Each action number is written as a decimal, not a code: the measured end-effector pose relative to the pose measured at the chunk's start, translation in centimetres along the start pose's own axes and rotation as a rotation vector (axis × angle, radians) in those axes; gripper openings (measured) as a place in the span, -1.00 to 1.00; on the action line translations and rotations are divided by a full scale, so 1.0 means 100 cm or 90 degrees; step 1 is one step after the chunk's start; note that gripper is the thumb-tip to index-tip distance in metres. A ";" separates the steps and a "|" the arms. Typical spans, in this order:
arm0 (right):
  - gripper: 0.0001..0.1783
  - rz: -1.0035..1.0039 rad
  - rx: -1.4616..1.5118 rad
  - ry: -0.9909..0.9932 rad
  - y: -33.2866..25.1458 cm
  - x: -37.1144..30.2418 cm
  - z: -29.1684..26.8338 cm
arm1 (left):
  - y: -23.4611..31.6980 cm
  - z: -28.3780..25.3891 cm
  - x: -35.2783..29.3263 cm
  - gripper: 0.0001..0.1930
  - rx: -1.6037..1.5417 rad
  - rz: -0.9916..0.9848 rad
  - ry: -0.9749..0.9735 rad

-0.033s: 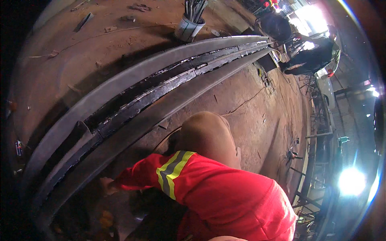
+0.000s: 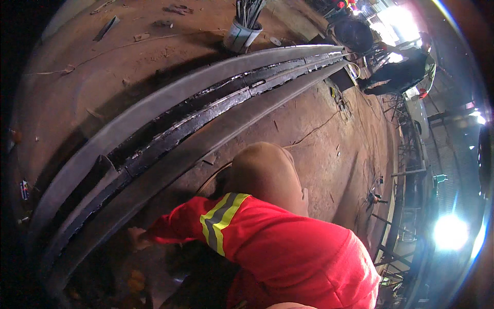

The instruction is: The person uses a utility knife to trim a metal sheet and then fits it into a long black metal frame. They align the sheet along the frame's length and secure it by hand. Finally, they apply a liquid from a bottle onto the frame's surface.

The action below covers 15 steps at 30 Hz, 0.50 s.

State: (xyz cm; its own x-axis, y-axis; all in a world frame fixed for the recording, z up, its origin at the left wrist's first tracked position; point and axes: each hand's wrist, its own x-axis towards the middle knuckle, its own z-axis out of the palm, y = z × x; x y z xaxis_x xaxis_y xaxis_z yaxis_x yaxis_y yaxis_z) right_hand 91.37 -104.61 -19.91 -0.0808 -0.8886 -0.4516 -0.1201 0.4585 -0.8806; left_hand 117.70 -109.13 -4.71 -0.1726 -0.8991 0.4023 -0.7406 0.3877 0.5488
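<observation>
My right arm, in a red sleeve point(image 2: 293, 247) with a yellow and grey reflective band point(image 2: 224, 221), reaches left across the lower picture. My right hand point(image 2: 137, 238) is low in the shadow beside the near side of a long steel beam point(image 2: 206, 139). Its fingers are too dark to make out, and so is anything in them. Below it, a dim orange patch point(image 2: 136, 280) shows in the dark; its kind is unclear. My bent knee in tan trousers point(image 2: 265, 172) rises beside the beam. I cannot make out my left hand.
A white bucket of metal rods point(image 2: 242, 36) stands beyond the beam. A person in dark clothes point(image 2: 399, 72) bends near the beam's far end, by a dark round drum point(image 2: 354, 35). Cables point(image 2: 314, 131) trail over the floor. Metal racks point(image 2: 406, 206) line the right.
</observation>
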 end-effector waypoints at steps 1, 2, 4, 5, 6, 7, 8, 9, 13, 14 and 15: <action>-0.64 0.003 0.001 0.000 0.000 -0.002 0.001 | 0.000 0.000 -0.001 -0.26 0.000 -0.001 -0.001; -0.65 0.004 0.002 0.003 0.002 -0.005 -0.001 | 0.000 0.000 -0.001 -0.26 -0.002 -0.001 -0.003; -0.66 0.005 0.006 0.001 0.001 -0.006 0.001 | -0.001 -0.001 -0.003 -0.26 -0.001 -0.001 -0.004; -0.67 0.004 0.010 0.005 0.004 -0.009 -0.003 | 0.002 0.000 -0.005 -0.26 -0.001 0.000 -0.005; -0.68 0.003 0.013 0.006 0.005 -0.012 -0.005 | 0.004 0.002 -0.006 -0.26 -0.001 0.001 -0.005; -0.68 0.001 0.015 0.001 0.004 -0.012 -0.004 | 0.004 0.000 -0.006 -0.26 0.001 0.002 -0.003; -0.69 -0.005 0.015 0.001 0.002 -0.010 -0.006 | 0.005 -0.002 -0.005 -0.26 0.004 0.003 0.001; -0.70 -0.011 0.011 -0.004 0.002 -0.010 -0.009 | 0.007 -0.001 -0.005 -0.26 0.005 0.003 0.004; -0.73 -0.014 0.000 -0.024 0.005 -0.009 -0.007 | 0.001 -0.009 -0.011 -0.26 -0.004 -0.008 0.007; -0.73 -0.011 -0.015 -0.034 0.006 -0.005 -0.004 | -0.006 -0.012 -0.013 -0.26 -0.018 -0.018 0.007; -0.74 -0.015 -0.024 -0.039 0.010 -0.002 -0.002 | -0.013 -0.012 -0.017 -0.26 -0.042 -0.022 0.008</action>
State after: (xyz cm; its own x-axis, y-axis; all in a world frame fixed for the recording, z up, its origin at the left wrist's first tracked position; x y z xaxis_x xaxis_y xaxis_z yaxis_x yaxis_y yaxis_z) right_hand 91.10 -103.91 -20.68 -0.0176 -0.8982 -0.4392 -0.1591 0.4362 -0.8857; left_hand 119.74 -107.83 -5.24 -0.1393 -0.9097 0.3913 -0.7017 0.3695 0.6092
